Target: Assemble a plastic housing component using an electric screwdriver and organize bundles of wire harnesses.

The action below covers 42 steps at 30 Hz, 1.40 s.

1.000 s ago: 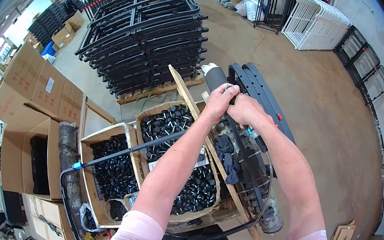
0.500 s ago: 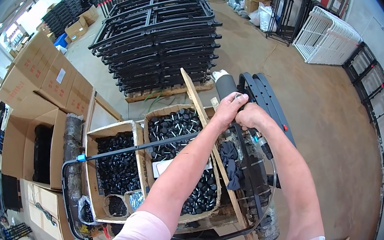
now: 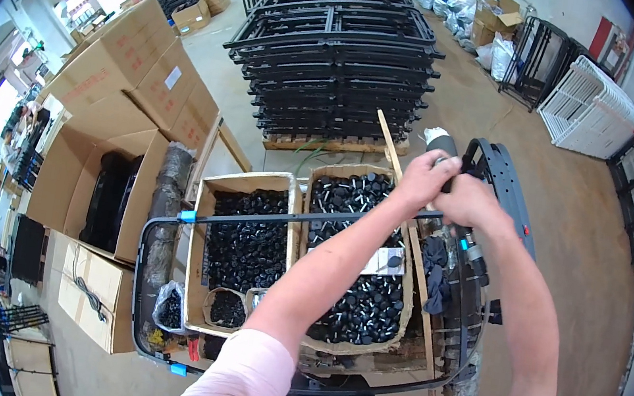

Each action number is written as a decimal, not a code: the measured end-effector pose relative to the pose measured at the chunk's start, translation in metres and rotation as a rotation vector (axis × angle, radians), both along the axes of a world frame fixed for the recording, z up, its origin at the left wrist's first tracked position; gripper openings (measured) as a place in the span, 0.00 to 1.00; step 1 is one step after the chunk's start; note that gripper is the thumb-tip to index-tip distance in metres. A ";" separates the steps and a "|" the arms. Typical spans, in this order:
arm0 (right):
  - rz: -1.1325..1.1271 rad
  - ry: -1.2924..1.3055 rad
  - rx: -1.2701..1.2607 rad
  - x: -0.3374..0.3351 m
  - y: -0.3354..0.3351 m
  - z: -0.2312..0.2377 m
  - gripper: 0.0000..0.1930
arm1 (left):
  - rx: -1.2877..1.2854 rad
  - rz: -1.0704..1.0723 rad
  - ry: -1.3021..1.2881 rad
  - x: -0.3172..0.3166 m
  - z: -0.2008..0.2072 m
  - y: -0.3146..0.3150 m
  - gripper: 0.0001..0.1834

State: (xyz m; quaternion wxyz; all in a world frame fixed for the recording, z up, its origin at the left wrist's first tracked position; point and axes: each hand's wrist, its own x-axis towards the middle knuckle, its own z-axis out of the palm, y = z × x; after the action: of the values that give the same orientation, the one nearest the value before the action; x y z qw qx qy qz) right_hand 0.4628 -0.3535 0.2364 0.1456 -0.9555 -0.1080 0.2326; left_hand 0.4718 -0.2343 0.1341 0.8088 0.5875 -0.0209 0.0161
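Both fists meet at the far right corner of a black tube frame (image 3: 258, 217) with blue tape bits. My left hand (image 3: 421, 184) is closed around something small and dark, mostly hidden by its fingers. Pressed beside it, my right hand (image 3: 476, 205) is closed on a tool with a blue ring and black end, apparently an air tool (image 3: 473, 251). The fists hide its working end. The frame lies over two open cartons: the left carton (image 3: 195, 262) holds black plastic caps, the right carton (image 3: 345, 348) black caps with metal studs.
A wooden strip (image 3: 418, 279) and a dark cloth (image 3: 432, 276) lie right of the cartons. Wrapped rolls (image 3: 166, 206) flank them. Curved dark parts (image 3: 505, 179) stand beyond my right hand. Ahead is a pallet stack of black frames (image 3: 340, 81). A tall open carton (image 3: 123, 116) stands left.
The view has swung left, so the scene sits further right in the picture. My fists stay together at the same frame corner, still closed.
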 end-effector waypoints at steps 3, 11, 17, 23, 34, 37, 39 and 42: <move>0.084 -0.009 0.026 -0.024 0.056 -0.021 0.22 | -0.019 0.044 0.026 -0.035 -0.016 0.068 0.14; 0.142 0.126 0.061 -0.098 0.218 -0.028 0.22 | 0.017 0.197 0.080 -0.110 -0.039 0.229 0.15; 0.112 0.020 -0.025 -0.108 0.261 -0.051 0.21 | 0.011 0.152 0.079 -0.120 -0.053 0.266 0.14; 0.056 0.064 -0.010 -0.106 0.272 -0.056 0.19 | 0.033 0.103 0.080 -0.116 -0.054 0.275 0.15; 0.031 0.065 0.004 -0.102 0.261 -0.077 0.23 | 0.132 0.096 0.059 -0.121 -0.062 0.270 0.17; 0.014 0.029 0.022 -0.109 0.264 -0.079 0.24 | 0.138 0.104 0.058 -0.123 -0.065 0.271 0.17; -0.013 0.051 0.043 -0.114 0.269 -0.074 0.24 | 0.124 0.095 0.060 -0.125 -0.066 0.271 0.16; -0.031 0.100 0.085 -0.115 0.270 -0.070 0.22 | 0.081 0.086 0.068 -0.125 -0.066 0.272 0.16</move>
State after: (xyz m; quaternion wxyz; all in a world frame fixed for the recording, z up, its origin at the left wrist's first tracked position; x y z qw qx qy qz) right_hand 0.3480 -0.0835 0.1663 0.1950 -0.9372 -0.0953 0.2732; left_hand 0.3467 0.0377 0.0680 0.7832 0.6203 0.0310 0.0301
